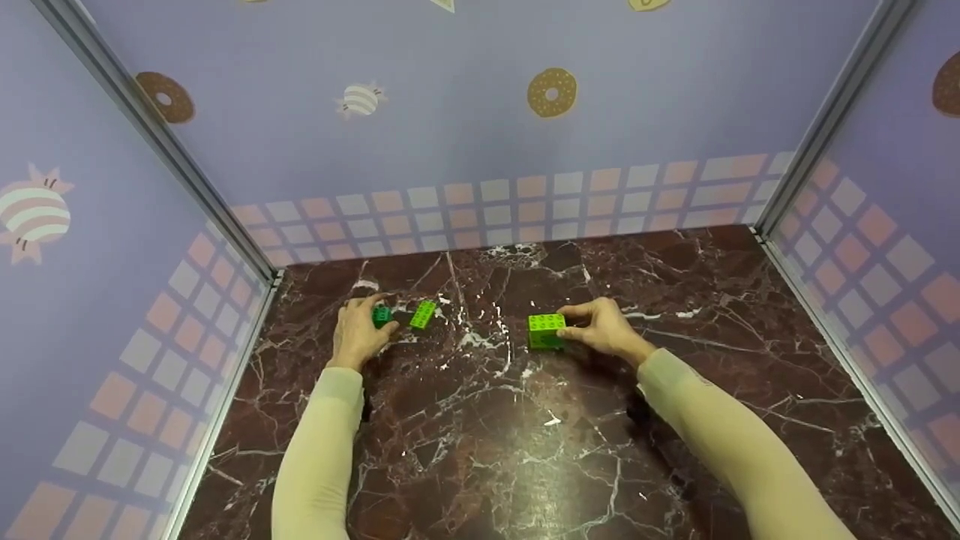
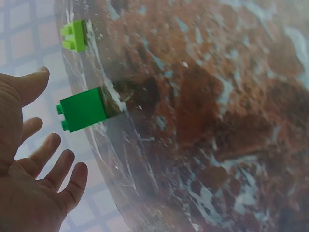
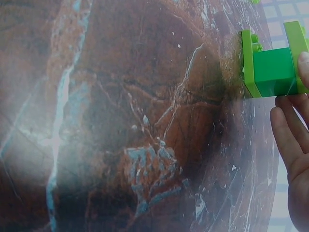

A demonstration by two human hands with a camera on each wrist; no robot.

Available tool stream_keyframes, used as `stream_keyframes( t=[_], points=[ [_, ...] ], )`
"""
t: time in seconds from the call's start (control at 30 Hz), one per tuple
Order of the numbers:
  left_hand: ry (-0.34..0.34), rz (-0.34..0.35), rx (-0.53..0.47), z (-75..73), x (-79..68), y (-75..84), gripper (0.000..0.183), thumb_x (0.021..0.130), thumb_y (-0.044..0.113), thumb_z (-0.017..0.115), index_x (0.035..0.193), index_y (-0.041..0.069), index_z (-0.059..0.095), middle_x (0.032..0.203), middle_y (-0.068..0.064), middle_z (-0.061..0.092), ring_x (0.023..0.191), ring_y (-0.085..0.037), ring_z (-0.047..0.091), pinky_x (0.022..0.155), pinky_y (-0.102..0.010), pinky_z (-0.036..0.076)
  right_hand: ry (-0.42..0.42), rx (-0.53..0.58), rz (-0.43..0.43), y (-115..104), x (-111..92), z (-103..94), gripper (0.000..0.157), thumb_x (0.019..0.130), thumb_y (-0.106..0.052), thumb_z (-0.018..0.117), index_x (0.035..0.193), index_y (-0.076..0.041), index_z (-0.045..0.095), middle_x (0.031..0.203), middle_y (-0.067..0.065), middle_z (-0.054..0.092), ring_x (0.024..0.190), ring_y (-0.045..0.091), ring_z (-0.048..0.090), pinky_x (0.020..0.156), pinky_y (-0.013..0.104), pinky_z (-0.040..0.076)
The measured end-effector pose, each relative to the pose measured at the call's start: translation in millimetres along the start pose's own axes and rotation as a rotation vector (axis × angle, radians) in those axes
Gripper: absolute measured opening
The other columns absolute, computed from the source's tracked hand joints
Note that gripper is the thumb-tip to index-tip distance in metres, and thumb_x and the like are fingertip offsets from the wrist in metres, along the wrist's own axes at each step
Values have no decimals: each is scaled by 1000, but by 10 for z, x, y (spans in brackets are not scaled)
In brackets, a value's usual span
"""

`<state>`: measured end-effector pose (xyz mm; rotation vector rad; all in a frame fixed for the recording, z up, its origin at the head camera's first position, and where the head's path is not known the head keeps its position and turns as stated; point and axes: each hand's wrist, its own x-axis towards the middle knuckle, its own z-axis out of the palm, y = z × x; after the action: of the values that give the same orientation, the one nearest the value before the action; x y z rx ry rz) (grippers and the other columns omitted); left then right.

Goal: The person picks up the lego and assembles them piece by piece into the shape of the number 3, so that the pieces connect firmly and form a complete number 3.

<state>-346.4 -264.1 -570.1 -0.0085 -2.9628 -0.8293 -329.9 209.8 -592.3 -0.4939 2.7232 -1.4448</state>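
Note:
On the left of the tabletop stands a dark green building brick (image 1: 382,315), studs up. My left hand (image 1: 358,330) is held round it with thumb and fingers spread; in the left wrist view a gap shows between the fingers and the green brick (image 2: 83,110). A lime green building plate (image 1: 423,315) lies just right of that brick. Right of centre, my right hand (image 1: 602,328) pinches the top lime plate (image 1: 547,322) of a small stack between thumb and fingers. That stack's dark green middle brick (image 3: 274,72) sits on a lower lime plate (image 3: 248,63).
The dark red marbled tabletop (image 1: 480,435) carries all the pieces. Lilac panels with printed sweets and checks, the back wall (image 1: 450,135) among them, enclose it on three sides. Metal rails (image 1: 765,232) run along the panel corners.

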Motion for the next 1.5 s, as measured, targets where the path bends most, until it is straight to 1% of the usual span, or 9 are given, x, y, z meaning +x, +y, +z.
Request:
stream_keyframes(
  t=[0.3,0.43,0.57,0.7,0.83,0.97,1.2,1.3,1.5],
  points=[
    [-41,-46,24,103,39,-173,73,112,35,70,170,-1,43,160,-35,54,140,-56,52,123,-68,44,-6,31,-17,14,3,1,39,92,-7,91,129,4,82,123,26,83,106,37,85,86,19,66],
    [3,-11,24,311,207,-484,71,111,41,69,165,-1,49,151,-36,60,130,-57,56,115,-68,49,5,18,-22,25,0,-3,38,92,-8,92,127,3,83,122,26,83,103,37,85,85,15,63],
    [40,-6,55,503,357,-726,69,112,43,68,165,2,51,151,-33,64,130,-55,58,115,-67,51,2,13,-15,33,-6,-10,40,91,-8,92,129,4,82,124,27,82,105,39,85,89,26,68],
    [51,-17,24,508,347,-676,66,112,37,68,165,1,50,154,-33,63,132,-54,59,116,-67,50,0,0,-7,22,-9,-14,42,91,-8,92,130,4,81,126,26,81,107,39,85,96,43,69],
    [69,-26,-5,531,354,-655,62,111,30,71,162,-1,53,153,-34,64,135,-55,60,119,-67,50,2,-19,-5,19,3,-13,41,92,-9,92,129,2,82,125,24,82,107,37,85,100,46,68],
    [99,-34,14,558,349,-667,54,110,29,72,155,2,60,148,-31,69,131,-54,62,116,-65,52,6,-29,-2,14,9,-11,39,91,-10,92,128,0,83,125,22,83,105,32,85,96,36,68],
    [66,-84,-23,272,84,-237,49,111,21,70,154,-1,61,140,-32,72,132,-55,64,119,-67,50,-22,34,9,4,6,-5,40,93,-5,90,130,5,81,125,27,81,107,35,84,81,13,62],
    [76,-88,-23,245,47,-180,49,111,22,70,153,-2,62,138,-32,74,130,-53,68,119,-66,52,-22,39,5,-1,7,-6,40,92,-4,90,130,6,80,125,28,81,106,36,83,79,8,58],
    [73,-130,-78,241,27,-149,49,111,26,71,150,-2,62,138,-31,73,132,-52,68,121,-65,51,-11,10,3,-5,-2,-21,39,92,-6,91,129,4,82,124,26,82,107,37,84,92,30,68]
  ],
)
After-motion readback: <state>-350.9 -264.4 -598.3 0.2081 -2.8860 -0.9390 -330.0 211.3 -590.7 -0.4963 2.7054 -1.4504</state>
